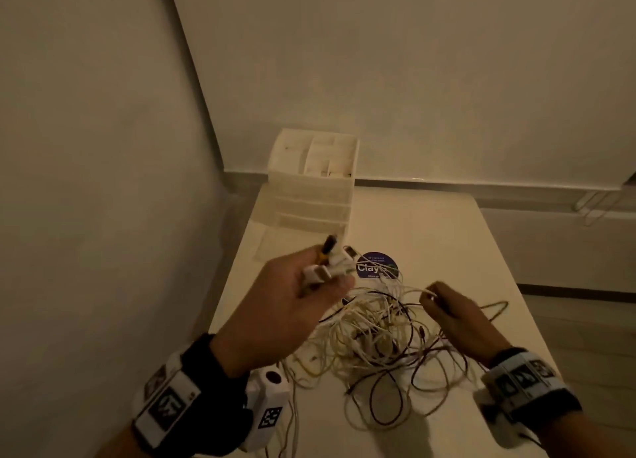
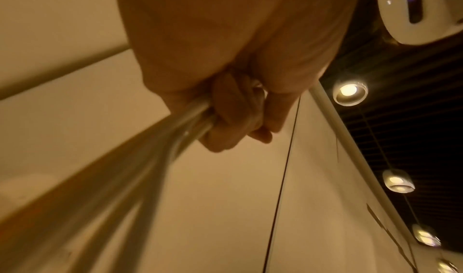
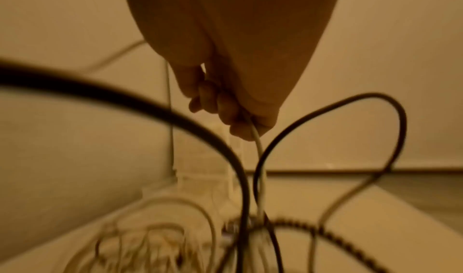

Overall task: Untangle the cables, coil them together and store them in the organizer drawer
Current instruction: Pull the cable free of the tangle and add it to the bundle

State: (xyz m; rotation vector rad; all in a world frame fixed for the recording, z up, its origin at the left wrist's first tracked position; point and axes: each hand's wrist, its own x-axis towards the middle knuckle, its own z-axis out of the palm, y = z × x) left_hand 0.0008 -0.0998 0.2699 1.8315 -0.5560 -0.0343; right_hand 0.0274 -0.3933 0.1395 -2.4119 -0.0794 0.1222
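Several plugs (image 1: 332, 263) sit bunched in the raised left hand (image 1: 296, 299), fingers curled round them; the right hand (image 1: 454, 314) pinches one white strand (image 1: 411, 290) just right of the tangle (image 1: 375, 337). The tangle lies on the bench (image 1: 447, 237) between and below both hands; the organizer (image 1: 315, 182) stands beyond, nearer the left.

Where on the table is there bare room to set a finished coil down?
Bare white tabletop lies right of the white drawer organizer and beyond the round purple sticker, out to the right edge. It is crowded at centre and near edge, where the tangled white and dark cables spread between left hand and right hand.
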